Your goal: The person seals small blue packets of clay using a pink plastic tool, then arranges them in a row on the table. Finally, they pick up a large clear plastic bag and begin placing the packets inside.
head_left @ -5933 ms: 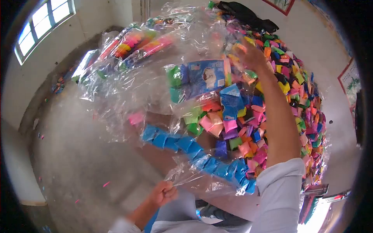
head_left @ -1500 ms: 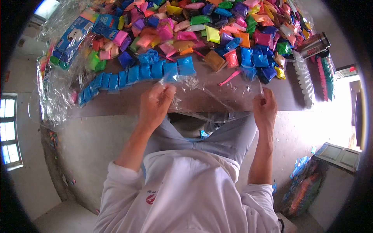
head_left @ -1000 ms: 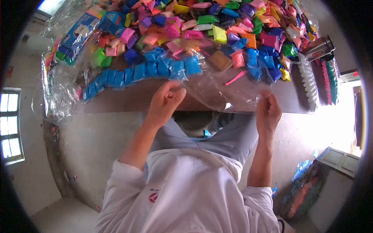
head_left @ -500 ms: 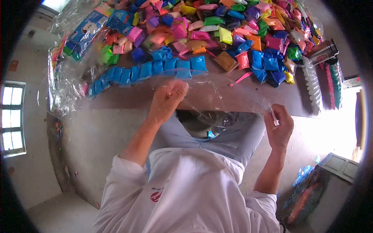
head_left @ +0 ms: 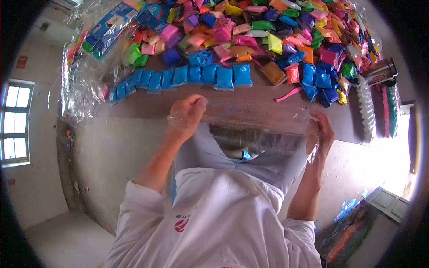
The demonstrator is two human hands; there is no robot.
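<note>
A clear plastic bag [head_left: 254, 121] is stretched wide between my two hands at the near table edge. My left hand [head_left: 187, 115] is closed on the bag's left end, its film bunched around the fingers. At the other end my right hand [head_left: 320, 132] pinches the film, and a loose fold hangs by the palm. Just beyond my left hand lies a row of blue packets [head_left: 180, 76], side by side on the table. A pink plastic strip [head_left: 288, 94] rests on the table beyond the bag, toward my right hand.
A big heap of colourful packets [head_left: 268, 35] covers the far side of the brown table [head_left: 250, 102]. Crumpled clear wrap [head_left: 82, 89] and a blue box [head_left: 114, 21] are at left. At right are a dark can [head_left: 379, 71] and clear ridged packaging [head_left: 366, 109].
The bag has been pulled flatter and wider between my hands. My right hand has turned, with film now hanging below its fingers. The view has shifted slightly.
</note>
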